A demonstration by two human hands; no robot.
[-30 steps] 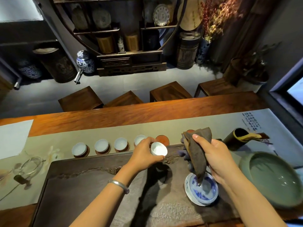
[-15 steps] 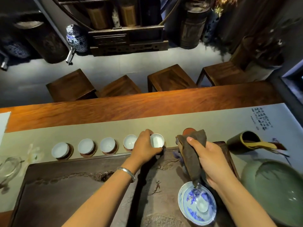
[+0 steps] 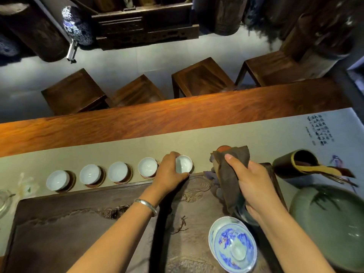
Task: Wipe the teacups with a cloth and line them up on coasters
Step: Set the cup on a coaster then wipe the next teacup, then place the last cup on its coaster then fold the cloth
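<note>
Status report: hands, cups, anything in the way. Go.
Left hand shut on fifth cup, at the row's right end. Right hand shut on cloth. Four cups on coasters. One coaster bare beyond the cloth. Nothing blocking.

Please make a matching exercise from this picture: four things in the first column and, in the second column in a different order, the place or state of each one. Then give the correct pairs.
Things
1. brown cloth
2. fifth teacup
3. blue and white dish
4. empty coaster

Places or states
A. on the dark tea tray, near the right forearm
B. gripped in the right hand
C. partly hidden behind the cloth, no cup on it
D. held by the left hand at the right end of the row of cups

Pairs: 1-B, 2-D, 3-A, 4-C
</note>
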